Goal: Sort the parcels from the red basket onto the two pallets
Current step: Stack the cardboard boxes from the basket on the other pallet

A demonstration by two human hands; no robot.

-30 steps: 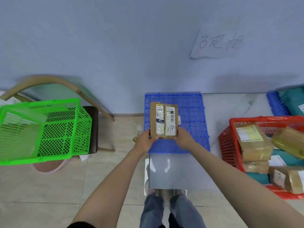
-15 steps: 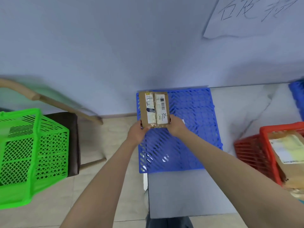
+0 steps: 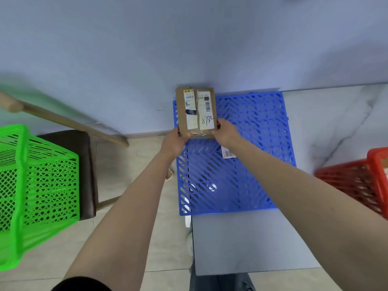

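Observation:
A brown cardboard parcel [image 3: 195, 111] with white labels and the handwritten number 8732 is held over the far left corner of the blue pallet [image 3: 252, 148]. My left hand [image 3: 176, 140] grips its near left corner and my right hand [image 3: 226, 132] grips its near right corner. Whether the parcel rests on the pallet I cannot tell. The red basket [image 3: 361, 179] shows only its left end at the right edge; its contents are out of view. Only one pallet is visible.
The pallet lies on a grey table [image 3: 252, 242] against a pale blue wall. A small barcode label [image 3: 228, 153] lies on the pallet. A green basket [image 3: 35, 185] sits on a dark-seated wooden chair [image 3: 84, 162] at the left, over a tiled floor.
Both hands have carried the parcel farther away, toward the pallet's far left corner by the wall. The view has shifted left and closer, so the red basket is mostly out of frame.

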